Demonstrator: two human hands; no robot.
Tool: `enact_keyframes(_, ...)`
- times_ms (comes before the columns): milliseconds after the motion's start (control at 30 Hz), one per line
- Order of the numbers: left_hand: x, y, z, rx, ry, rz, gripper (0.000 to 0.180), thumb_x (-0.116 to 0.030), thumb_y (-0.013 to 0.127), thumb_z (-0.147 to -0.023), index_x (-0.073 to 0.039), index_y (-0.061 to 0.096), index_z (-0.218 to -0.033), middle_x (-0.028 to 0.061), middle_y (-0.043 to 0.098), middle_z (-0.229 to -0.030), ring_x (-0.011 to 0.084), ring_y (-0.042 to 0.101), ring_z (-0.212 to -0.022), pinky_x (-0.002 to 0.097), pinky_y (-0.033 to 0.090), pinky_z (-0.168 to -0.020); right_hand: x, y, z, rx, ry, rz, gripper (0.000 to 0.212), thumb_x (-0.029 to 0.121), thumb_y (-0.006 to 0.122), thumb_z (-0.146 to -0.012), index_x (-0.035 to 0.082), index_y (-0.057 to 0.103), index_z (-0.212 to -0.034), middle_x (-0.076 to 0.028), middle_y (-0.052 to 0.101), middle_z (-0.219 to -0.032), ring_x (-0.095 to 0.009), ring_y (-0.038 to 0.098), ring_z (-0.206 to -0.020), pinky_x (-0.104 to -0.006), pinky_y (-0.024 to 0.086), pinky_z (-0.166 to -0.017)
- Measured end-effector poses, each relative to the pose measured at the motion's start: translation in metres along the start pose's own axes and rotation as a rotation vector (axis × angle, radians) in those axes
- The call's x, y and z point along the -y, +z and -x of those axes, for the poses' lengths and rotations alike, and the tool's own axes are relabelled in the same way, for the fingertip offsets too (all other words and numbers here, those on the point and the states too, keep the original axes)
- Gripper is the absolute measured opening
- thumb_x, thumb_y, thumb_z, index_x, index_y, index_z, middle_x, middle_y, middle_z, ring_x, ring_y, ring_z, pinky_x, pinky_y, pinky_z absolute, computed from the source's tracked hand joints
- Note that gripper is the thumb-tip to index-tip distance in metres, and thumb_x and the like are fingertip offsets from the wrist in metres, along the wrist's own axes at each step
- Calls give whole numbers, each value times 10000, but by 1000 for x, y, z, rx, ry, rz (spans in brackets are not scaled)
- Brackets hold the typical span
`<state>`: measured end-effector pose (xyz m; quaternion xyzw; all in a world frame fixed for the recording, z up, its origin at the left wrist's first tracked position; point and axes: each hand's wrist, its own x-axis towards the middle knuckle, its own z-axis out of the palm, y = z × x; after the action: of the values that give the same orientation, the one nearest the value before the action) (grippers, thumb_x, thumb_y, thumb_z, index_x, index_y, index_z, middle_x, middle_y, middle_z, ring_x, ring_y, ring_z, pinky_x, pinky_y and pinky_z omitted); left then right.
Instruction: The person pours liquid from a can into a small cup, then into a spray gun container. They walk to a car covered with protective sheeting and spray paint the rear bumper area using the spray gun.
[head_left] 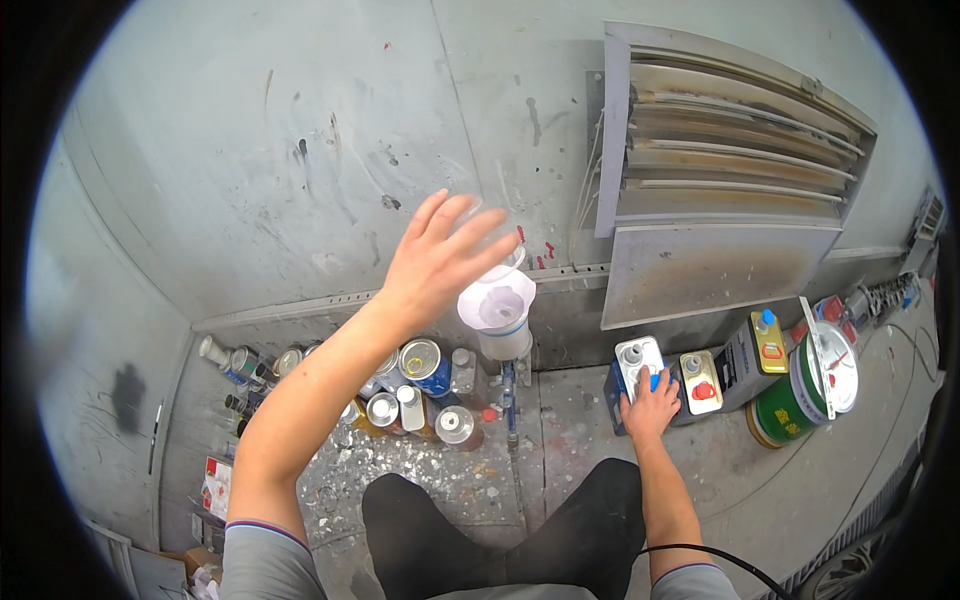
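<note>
My left hand is raised beside and above a white funnel-shaped paper strainer, fingers spread and smeared by motion. A clear ring shows by its fingertips; whether they touch it I cannot tell. The strainer sits in the top of a translucent cup, upright above a blue spray gun. To the right, my right hand has its fingers bent over the top of a blue rectangular tin with a whitish top and a grey spout. Blue handle parts show between those fingers.
Two more rectangular tins and a green bucket stand right of my right hand. Several paint cans and bottles crowd the floor at left. A louvred vent hangs on the wall; a black hose crosses by my right forearm.
</note>
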<state>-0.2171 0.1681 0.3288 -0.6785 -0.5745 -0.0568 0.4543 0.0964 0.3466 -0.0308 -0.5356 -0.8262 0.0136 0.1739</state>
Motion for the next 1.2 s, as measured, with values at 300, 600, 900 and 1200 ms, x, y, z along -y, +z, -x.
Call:
enact_keyframes(300, 7, 3, -7, -150, -90, -25, 493, -123, 712, -839, -281, 698, -1306, -16, 625, -1399, 292, 549, -1329, 532, 413, -1205, -5, 5, -3, -6, 1, 28, 845, 442, 863, -787, 226, 539, -1537, -196, 424, -1624, -466, 397, -1448, -612, 397, -1082)
enact_keyframes(600, -28, 49, 41, -19, -181, 147, 467, -88, 695, -854, -256, 703, -1290, 17, 645, -1364, 327, 581, -1272, 540, 455, -1156, -3, 6, 1, -59, -20, 24, 832, 418, 878, -778, 219, 556, -1519, -188, 448, -1603, -459, 416, -1435, -586, 420, -1058)
enact_keyframes(900, -27, 53, 56, 210, -405, 353, 577, -112, 810, -804, -182, 677, -1361, 77, 656, -1398, 352, 597, -1293, 522, 458, -1154, -1, 4, -1, -33, -15, 17, 829, 400, 887, -778, 211, 556, -1513, -190, 444, -1596, -459, 418, -1431, -592, 421, -1054)
enact_keyframes(1200, -4, 56, 59, 321, -860, 642, 735, -213, 877, -806, -91, 618, -1483, 136, 714, -1373, 373, 639, -1282, 481, 490, -1117, -1, 9, -2, -40, -13, 16, 844, 390, 887, -777, 221, 540, -1528, -182, 439, -1601, -462, 414, -1432, -596, 419, -1054)
